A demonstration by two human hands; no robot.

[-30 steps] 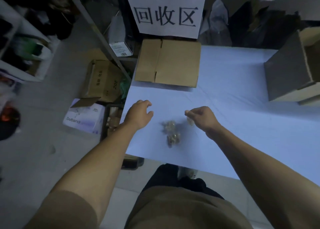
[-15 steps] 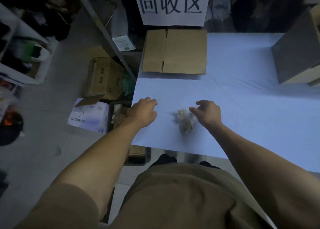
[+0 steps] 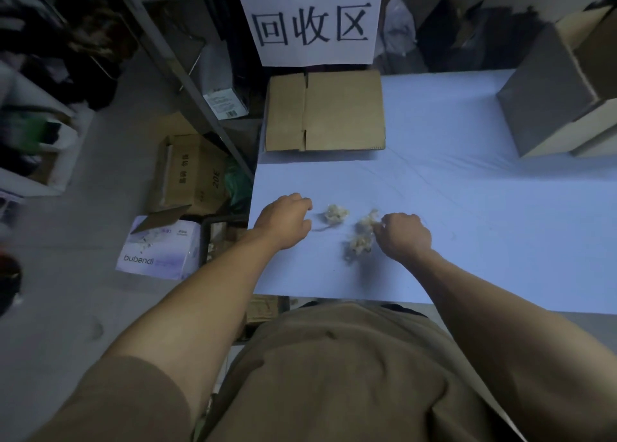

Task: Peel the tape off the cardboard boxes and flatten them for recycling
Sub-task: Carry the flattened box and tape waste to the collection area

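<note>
A flattened cardboard box (image 3: 344, 111) lies at the table's far left, under a paper sign (image 3: 310, 21). An unflattened cardboard box (image 3: 547, 91) stands at the far right. Two wads of peeled tape lie near the front edge. The small tape wad (image 3: 336, 213) sits just right of my left hand (image 3: 283, 223), whose fingers curl loosely on the table and hold nothing I can see. My right hand (image 3: 405, 238) pinches the larger, stringy tape wad (image 3: 360, 239) at its upper end.
The table (image 3: 467, 191) is covered in pale blue-white sheeting. On the floor to the left stand a brown carton (image 3: 190, 174) and a white "bubandi" box (image 3: 160, 251). A metal shelf post (image 3: 187, 81) runs diagonally beside the table's left edge.
The single tape wad has become two pieces: a small one near my left hand and a larger one at my right fingertips. My right hand has shifted right and closed on it.
</note>
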